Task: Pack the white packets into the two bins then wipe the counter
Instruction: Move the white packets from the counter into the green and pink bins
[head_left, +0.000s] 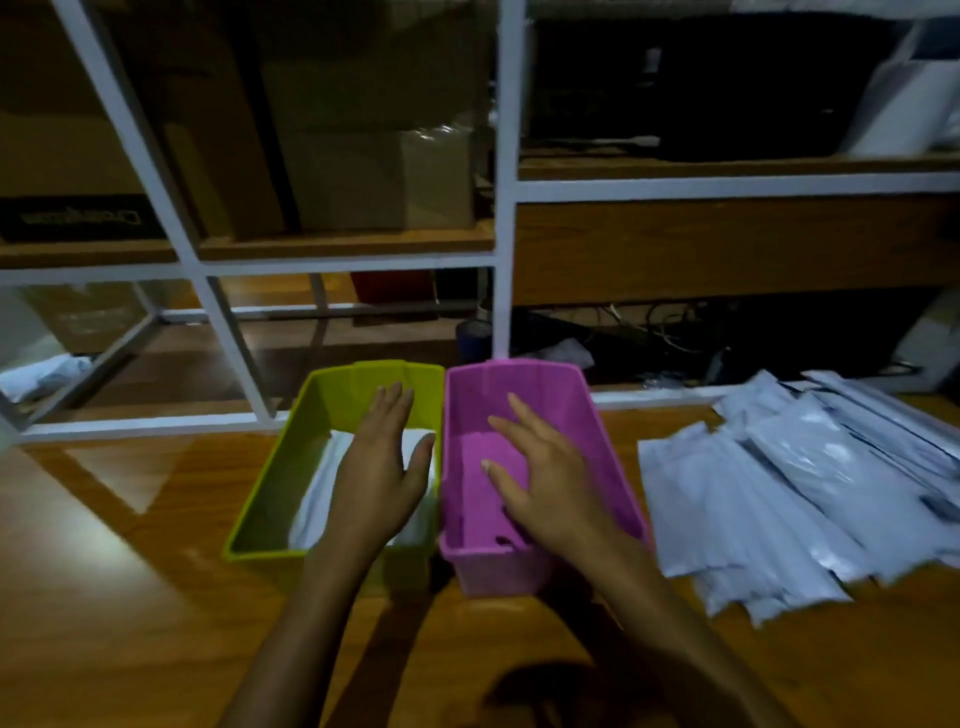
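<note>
A green bin (270, 478) and a pink bin (608, 447) stand side by side on the wooden counter (130, 597). White packets (317, 499) lie inside the green bin. My left hand (379, 467) is over them, palm down, fingers straight. Over the pink bin, whose visible floor is bare, my right hand (545, 478) has its fingers spread and holds nothing. A loose pile of white packets (789, 493) lies on the counter to the right of the pink bin.
A white metal rack (504, 208) with wooden shelves stands right behind the bins, holding cardboard boxes (384, 176). Cables and dark items (649, 332) sit in the shadow behind the pink bin. Bare counter lies to the left and in front.
</note>
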